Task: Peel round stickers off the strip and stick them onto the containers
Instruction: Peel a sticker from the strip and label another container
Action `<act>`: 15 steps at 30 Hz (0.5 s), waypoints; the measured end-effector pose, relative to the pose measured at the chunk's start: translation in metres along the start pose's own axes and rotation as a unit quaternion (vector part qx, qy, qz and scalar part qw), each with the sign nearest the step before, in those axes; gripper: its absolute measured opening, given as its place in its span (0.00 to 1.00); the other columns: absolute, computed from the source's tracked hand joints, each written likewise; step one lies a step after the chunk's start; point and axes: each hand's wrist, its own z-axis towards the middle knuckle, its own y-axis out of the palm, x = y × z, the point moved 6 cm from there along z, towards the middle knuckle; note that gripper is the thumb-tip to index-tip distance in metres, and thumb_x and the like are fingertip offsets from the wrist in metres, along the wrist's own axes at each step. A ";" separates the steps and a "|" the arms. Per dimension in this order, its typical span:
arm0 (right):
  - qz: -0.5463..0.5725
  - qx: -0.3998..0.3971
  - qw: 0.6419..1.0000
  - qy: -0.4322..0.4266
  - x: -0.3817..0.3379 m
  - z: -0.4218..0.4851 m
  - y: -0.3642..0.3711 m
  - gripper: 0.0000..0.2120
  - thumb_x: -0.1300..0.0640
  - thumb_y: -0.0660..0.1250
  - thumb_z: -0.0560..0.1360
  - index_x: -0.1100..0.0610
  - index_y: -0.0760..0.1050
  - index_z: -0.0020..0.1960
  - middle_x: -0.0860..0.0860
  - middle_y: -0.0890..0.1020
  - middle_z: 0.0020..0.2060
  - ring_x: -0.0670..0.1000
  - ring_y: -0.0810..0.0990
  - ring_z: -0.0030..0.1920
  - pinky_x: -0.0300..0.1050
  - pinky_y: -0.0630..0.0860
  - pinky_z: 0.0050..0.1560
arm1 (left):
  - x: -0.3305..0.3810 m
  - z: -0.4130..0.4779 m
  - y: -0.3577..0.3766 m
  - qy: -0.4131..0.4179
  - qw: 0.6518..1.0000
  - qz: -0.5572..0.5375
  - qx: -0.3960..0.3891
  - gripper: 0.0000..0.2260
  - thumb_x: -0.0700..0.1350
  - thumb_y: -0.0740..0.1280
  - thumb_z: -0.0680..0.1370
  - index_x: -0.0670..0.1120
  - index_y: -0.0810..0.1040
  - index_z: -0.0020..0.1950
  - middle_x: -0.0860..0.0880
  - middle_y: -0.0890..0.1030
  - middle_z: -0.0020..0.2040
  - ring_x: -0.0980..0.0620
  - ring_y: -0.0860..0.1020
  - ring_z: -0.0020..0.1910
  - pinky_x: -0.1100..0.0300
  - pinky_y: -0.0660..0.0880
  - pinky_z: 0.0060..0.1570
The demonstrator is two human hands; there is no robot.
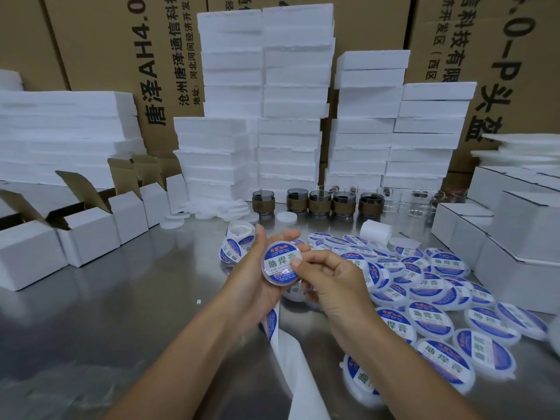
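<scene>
Container: round, with a blue-and-white sticker on its lid, held above the steel table
Left hand: fingers curled round the container's left side and back
Right hand: thumb pressed on the sticker's right edge, fingers curled under the container's rim
Strip: hangs below the container
Roll: just behind the container, to its left
Labelled containers: heaped to the right of the container

The round sticker on the held container read 助焊膏 in green, as did the table's labelled containers. The left cardboard box showed 唐泽AH4.0 and 沧州唐泽通信科技; the right cardboard box showed 头盔.
</scene>
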 end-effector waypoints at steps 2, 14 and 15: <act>0.004 0.002 1.000 0.006 0.001 0.000 -0.001 0.03 0.61 0.73 0.69 0.57 0.79 0.39 0.52 0.85 0.36 0.45 0.79 0.33 0.39 0.78 0.35 | 0.000 -0.001 0.001 0.001 1.000 0.009 -0.009 0.22 0.57 0.59 0.70 0.42 0.81 0.48 0.41 0.84 0.45 0.47 0.84 0.43 0.57 0.81 0.40; 0.010 -0.003 1.000 0.008 0.002 0.000 -0.002 0.03 0.63 0.72 0.70 0.60 0.79 0.40 0.53 0.81 0.29 0.43 0.75 0.26 0.36 0.76 0.31 | 0.000 -0.004 0.003 0.017 0.998 0.050 -0.037 0.13 0.39 0.66 0.69 0.42 0.78 0.53 0.44 0.84 0.45 0.48 0.83 0.44 0.60 0.80 0.38; 0.003 0.002 1.000 0.000 0.001 -0.001 -0.002 0.03 0.63 0.72 0.70 0.60 0.79 0.40 0.53 0.81 0.29 0.43 0.76 0.25 0.35 0.75 0.30 | -0.001 -0.004 0.004 0.017 0.998 0.052 -0.038 0.14 0.39 0.66 0.69 0.42 0.78 0.54 0.44 0.84 0.45 0.49 0.83 0.44 0.60 0.79 0.38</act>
